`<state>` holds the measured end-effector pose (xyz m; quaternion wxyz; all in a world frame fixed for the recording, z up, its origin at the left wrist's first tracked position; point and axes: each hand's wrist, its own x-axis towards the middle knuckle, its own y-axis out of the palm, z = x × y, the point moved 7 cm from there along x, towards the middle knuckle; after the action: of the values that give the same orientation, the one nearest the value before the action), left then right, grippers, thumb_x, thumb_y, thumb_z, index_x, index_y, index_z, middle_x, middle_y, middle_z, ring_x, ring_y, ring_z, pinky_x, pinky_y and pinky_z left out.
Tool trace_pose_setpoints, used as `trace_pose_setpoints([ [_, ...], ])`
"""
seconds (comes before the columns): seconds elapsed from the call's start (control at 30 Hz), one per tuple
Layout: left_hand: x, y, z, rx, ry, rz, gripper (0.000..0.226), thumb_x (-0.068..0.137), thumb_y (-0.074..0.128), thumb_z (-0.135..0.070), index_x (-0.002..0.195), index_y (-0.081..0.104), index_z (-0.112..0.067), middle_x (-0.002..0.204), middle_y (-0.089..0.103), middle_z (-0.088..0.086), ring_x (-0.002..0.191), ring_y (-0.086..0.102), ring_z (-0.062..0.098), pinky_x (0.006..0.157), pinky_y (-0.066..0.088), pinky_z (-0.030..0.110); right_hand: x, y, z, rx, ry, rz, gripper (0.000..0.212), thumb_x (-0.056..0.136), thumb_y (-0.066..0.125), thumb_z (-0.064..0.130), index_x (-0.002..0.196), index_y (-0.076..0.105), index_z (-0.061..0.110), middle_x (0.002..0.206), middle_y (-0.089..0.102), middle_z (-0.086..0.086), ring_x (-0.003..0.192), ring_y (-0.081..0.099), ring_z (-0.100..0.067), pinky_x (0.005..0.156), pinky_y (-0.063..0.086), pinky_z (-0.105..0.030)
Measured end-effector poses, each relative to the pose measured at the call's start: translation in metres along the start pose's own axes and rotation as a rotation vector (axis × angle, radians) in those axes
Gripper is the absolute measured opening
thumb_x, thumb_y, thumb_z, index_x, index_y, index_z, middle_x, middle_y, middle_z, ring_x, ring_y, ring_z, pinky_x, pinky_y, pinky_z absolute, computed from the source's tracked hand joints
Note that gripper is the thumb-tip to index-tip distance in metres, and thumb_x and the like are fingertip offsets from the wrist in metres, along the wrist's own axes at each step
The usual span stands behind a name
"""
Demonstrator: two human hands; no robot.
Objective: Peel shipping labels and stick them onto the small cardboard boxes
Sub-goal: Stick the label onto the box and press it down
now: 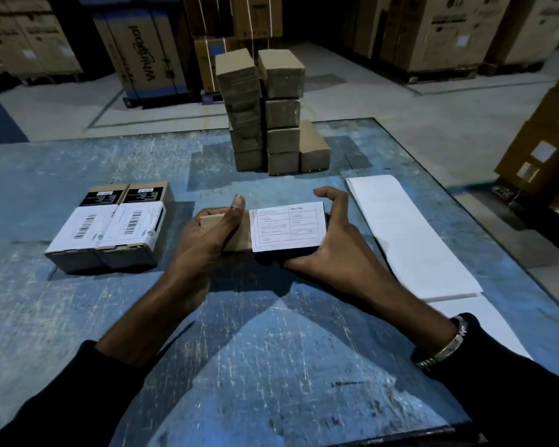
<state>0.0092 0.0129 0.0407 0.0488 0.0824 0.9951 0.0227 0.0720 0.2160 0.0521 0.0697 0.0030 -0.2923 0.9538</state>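
A small cardboard box (pixel 239 235) lies on its side in the middle of the blue table (pixel 271 350). A white shipping label (pixel 288 227) covers the right part of its top face. My left hand (pixel 207 237) grips the box's left end, thumb up over the top. My right hand (pixel 329 240) cups the right end, its thumb along the label's near edge and its fingers arched over the far corner. Two labelled boxes (pixel 110 227) lie side by side to the left.
Stacks of plain small cardboard boxes (pixel 265 114) stand at the table's far middle. White label backing sheets (pixel 410 240) lie along the right side. Beyond the table, large appliance cartons (pixel 142 56) stand on the warehouse floor.
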Motion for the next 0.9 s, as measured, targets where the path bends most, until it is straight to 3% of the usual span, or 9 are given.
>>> trace_pose_setpoints([
  [0.07,0.001,-0.003,-0.006,-0.005,0.018,-0.007,0.078,0.076,0.078,-0.056,0.132,0.062,-0.004,0.112,0.081,0.009,0.106,0.078,0.025,0.078,0.066,0.035,0.002,0.003,-0.002,0.066,0.014,0.066,0.13,0.059,0.102,0.054,0.151,0.01,0.044,0.116,0.066,0.026,0.114,0.061,0.005,0.101,0.046,-0.025],
  [0.17,0.001,-0.004,-0.006,-0.004,0.015,0.01,0.073,0.078,0.078,-0.054,0.13,0.063,-0.006,0.111,0.081,0.008,0.106,0.078,0.024,0.079,0.066,0.034,0.005,0.004,-0.005,0.153,0.048,0.176,0.143,0.051,0.099,0.062,0.158,0.004,0.051,0.125,0.061,0.027,0.126,0.057,0.0,0.111,0.04,-0.028],
  [0.27,0.001,-0.004,-0.004,-0.011,-0.008,0.012,0.071,0.075,0.08,-0.056,0.125,0.065,-0.009,0.111,0.081,0.008,0.106,0.078,0.025,0.084,0.065,0.04,0.007,-0.001,-0.003,0.219,0.096,0.111,0.125,0.055,0.072,0.093,0.16,0.016,0.052,0.144,0.058,0.01,0.127,0.057,-0.007,0.108,0.044,-0.035],
  [0.37,0.0,0.001,-0.003,0.024,0.002,0.017,0.072,0.069,0.082,-0.061,0.12,0.067,-0.014,0.11,0.081,0.007,0.106,0.077,0.027,0.09,0.065,0.047,0.007,-0.009,-0.006,0.241,0.127,-0.009,0.101,0.072,0.053,0.092,0.159,0.027,0.048,0.161,0.046,-0.001,0.13,0.043,-0.008,0.109,0.036,-0.038],
  [0.53,-0.002,0.003,0.002,0.002,-0.034,0.033,0.072,0.075,0.079,-0.06,0.126,0.066,-0.011,0.112,0.081,0.008,0.107,0.078,0.027,0.086,0.066,0.043,0.012,-0.009,-0.015,0.194,0.099,-0.025,0.111,0.056,0.08,0.092,0.15,0.031,0.056,0.145,0.062,-0.001,0.125,0.063,-0.016,0.111,0.052,-0.044],
  [0.67,0.0,-0.002,0.004,-0.021,-0.04,0.014,0.072,0.077,0.08,-0.058,0.129,0.066,-0.009,0.113,0.081,0.009,0.109,0.077,0.028,0.083,0.064,0.041,0.01,-0.005,-0.012,0.19,0.046,0.062,0.112,0.06,0.091,0.075,0.152,0.03,0.054,0.131,0.068,0.011,0.114,0.068,-0.004,0.102,0.058,-0.033],
  [0.8,0.0,-0.003,0.003,-0.047,-0.031,0.007,0.064,0.082,0.077,-0.055,0.125,0.069,-0.009,0.114,0.081,0.009,0.105,0.077,0.024,0.082,0.063,0.038,0.008,-0.007,-0.007,0.088,-0.041,0.076,0.122,0.062,0.095,0.064,0.161,0.025,0.047,0.134,0.066,0.018,0.118,0.063,0.004,0.104,0.052,-0.025],
  [0.9,-0.001,0.0,0.001,-0.054,-0.033,0.022,0.064,0.086,0.076,-0.051,0.129,0.068,-0.005,0.115,0.081,0.009,0.108,0.077,0.025,0.084,0.064,0.037,0.01,-0.008,-0.005,0.038,-0.04,0.154,0.151,0.052,0.099,0.06,0.169,0.007,0.038,0.149,0.056,0.021,0.134,0.052,0.005,0.119,0.037,-0.025],
])
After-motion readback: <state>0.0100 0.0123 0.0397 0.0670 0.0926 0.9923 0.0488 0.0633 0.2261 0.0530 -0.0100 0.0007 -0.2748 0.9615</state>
